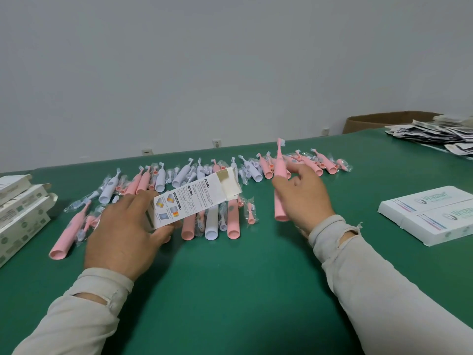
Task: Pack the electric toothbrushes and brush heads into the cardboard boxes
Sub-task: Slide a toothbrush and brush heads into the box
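We hold the white printed cardboard box [189,201] in our left hand [122,234], its open flapped end pointing far-right. Our right hand [302,198] grips a pink electric toothbrush [279,180] upright, bristles far, just right of that opening.

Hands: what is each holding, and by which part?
Left hand grips the box by its closed near end. Right hand holds a pink toothbrush by its handle.
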`<state>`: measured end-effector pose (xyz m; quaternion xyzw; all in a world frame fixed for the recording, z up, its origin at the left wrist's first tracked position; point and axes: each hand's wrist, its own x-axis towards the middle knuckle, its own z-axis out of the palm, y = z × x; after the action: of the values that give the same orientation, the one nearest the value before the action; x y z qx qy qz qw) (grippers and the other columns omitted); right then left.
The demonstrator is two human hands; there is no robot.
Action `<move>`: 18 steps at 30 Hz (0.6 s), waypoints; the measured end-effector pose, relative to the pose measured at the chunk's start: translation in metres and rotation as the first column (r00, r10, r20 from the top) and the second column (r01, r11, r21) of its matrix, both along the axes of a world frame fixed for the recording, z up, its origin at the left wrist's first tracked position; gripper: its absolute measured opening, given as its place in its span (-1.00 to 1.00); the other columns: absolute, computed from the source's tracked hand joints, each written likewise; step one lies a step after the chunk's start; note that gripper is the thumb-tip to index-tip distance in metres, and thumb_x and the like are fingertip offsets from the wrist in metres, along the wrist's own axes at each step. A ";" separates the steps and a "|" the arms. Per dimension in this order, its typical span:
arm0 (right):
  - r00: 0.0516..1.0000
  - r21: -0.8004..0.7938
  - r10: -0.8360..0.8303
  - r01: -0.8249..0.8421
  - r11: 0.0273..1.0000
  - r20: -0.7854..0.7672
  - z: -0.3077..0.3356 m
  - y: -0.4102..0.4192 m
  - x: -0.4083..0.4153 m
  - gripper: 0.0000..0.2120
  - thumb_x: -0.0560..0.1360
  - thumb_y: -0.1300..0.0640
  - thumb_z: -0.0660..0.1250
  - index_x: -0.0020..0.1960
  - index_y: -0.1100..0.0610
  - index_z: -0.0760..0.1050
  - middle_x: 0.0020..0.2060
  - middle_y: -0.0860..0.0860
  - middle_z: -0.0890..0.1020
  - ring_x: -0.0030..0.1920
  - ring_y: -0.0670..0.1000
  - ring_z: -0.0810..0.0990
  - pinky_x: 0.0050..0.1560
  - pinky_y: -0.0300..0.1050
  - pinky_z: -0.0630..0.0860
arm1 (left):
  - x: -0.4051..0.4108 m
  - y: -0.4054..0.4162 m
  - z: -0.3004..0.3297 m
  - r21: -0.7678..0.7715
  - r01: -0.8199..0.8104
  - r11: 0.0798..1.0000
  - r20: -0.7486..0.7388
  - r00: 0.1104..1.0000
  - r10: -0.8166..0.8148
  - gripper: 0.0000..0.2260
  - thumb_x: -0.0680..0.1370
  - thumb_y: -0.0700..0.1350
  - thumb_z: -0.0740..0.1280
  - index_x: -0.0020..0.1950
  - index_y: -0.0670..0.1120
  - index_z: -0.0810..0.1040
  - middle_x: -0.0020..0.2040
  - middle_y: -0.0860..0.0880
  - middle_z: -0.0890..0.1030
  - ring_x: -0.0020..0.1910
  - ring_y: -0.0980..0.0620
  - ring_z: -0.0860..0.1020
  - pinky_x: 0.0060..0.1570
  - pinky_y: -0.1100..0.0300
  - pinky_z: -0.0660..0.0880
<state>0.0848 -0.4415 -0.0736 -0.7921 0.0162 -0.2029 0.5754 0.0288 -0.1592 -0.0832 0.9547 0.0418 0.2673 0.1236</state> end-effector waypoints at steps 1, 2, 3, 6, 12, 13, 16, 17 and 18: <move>0.998 0.204 0.059 -0.063 0.977 0.027 0.001 0.002 -0.001 -0.85 0.49 0.06 0.34 0.05 0.02 0.55 -0.31 -0.18 0.57 -0.38 -0.17 0.53 -0.43 -0.31 0.40 | 0.000 0.000 0.000 -0.001 0.002 1.000 0.003 1.000 -0.002 -0.44 0.43 0.16 0.49 0.38 0.06 0.45 0.18 -0.01 0.58 0.13 -0.11 0.48 0.04 -0.08 0.48; 0.993 0.357 0.109 -0.119 0.927 0.048 0.004 0.005 -0.004 -0.95 0.49 0.09 0.34 -0.08 0.03 0.57 -0.38 -0.20 0.57 -0.44 -0.18 0.51 -0.47 -0.30 0.39 | 0.000 0.000 -0.001 -0.003 0.004 1.000 0.007 1.000 -0.004 -0.44 0.43 0.15 0.50 0.38 0.07 0.45 0.18 -0.01 0.58 0.13 -0.10 0.48 0.03 -0.08 0.47; 0.986 0.464 0.152 -0.170 0.870 0.075 0.005 0.007 -0.006 -0.94 0.49 0.12 0.34 -0.15 0.06 0.56 -0.44 -0.19 0.56 -0.47 -0.17 0.50 -0.51 -0.28 0.38 | 0.000 0.000 -0.001 -0.003 0.007 1.000 0.008 1.000 -0.007 -0.44 0.43 0.16 0.49 0.38 0.08 0.45 0.19 0.00 0.58 0.13 -0.10 0.48 0.03 -0.07 0.47; 0.956 0.617 0.260 -0.288 0.732 0.138 0.008 0.010 -0.011 -0.95 0.56 0.17 0.33 -0.05 0.11 0.56 -0.32 -0.07 0.67 -0.37 -0.12 0.60 -0.47 -0.21 0.46 | 0.001 0.001 -0.002 -0.003 0.014 1.000 0.003 1.000 -0.014 -0.43 0.44 0.17 0.48 0.39 0.09 0.43 0.21 0.01 0.56 0.15 -0.07 0.47 0.06 -0.06 0.47; 0.917 0.587 0.340 -0.394 0.707 0.207 0.007 0.018 -0.016 -0.84 0.56 0.32 0.31 0.12 0.18 0.48 -0.04 0.05 0.74 -0.12 -0.03 0.72 -0.30 -0.22 0.58 | 0.001 0.002 -0.004 -0.019 0.035 0.999 0.013 0.999 -0.034 -0.45 0.42 0.12 0.52 0.37 0.09 0.46 0.20 0.00 0.57 0.16 -0.08 0.48 0.05 -0.02 0.44; 0.917 0.581 0.337 -0.398 0.710 0.215 0.006 0.020 -0.016 -0.80 0.55 0.35 0.30 0.16 0.22 0.45 -0.03 0.06 0.74 -0.08 -0.01 0.72 -0.27 -0.22 0.59 | 0.002 0.002 -0.005 -0.018 0.036 0.999 0.014 0.999 -0.036 -0.45 0.42 0.11 0.52 0.37 0.09 0.46 0.21 0.01 0.57 0.16 -0.09 0.48 0.05 -0.02 0.43; 0.915 0.560 0.335 -0.402 0.724 0.224 0.004 0.023 -0.016 -0.73 0.52 0.43 0.28 0.20 0.28 0.42 -0.02 0.05 0.74 0.03 0.02 0.71 -0.21 -0.20 0.61 | 0.002 0.003 -0.005 -0.016 0.040 0.999 0.020 0.999 -0.040 -0.45 0.42 0.12 0.51 0.36 0.09 0.46 0.21 0.01 0.57 0.16 -0.09 0.47 0.04 -0.02 0.43; 0.914 0.560 0.342 -0.404 0.724 0.218 0.003 0.022 -0.015 -0.74 0.52 0.44 0.27 0.19 0.28 0.43 -0.01 0.06 0.74 0.05 0.03 0.71 -0.19 -0.20 0.62 | 0.002 0.003 -0.006 -0.018 0.040 0.999 0.020 0.999 -0.040 -0.44 0.42 0.11 0.52 0.37 0.08 0.46 0.21 0.00 0.57 0.17 -0.10 0.47 0.05 -0.03 0.43; 0.911 0.569 0.358 -0.408 0.714 0.205 0.003 0.022 -0.015 -0.75 0.52 0.44 0.26 0.18 0.29 0.45 -0.01 0.07 0.74 0.06 0.04 0.71 -0.18 -0.19 0.62 | 0.002 0.003 -0.006 -0.019 0.040 0.999 0.018 0.999 -0.040 -0.43 0.41 0.11 0.52 0.38 0.08 0.45 0.22 0.00 0.57 0.18 -0.10 0.47 0.07 -0.04 0.44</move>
<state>0.0697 -0.4197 -0.0710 -0.5459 -0.1079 -0.0951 0.8254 0.0310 -0.1558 -0.0889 0.9517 0.0242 0.2729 0.1387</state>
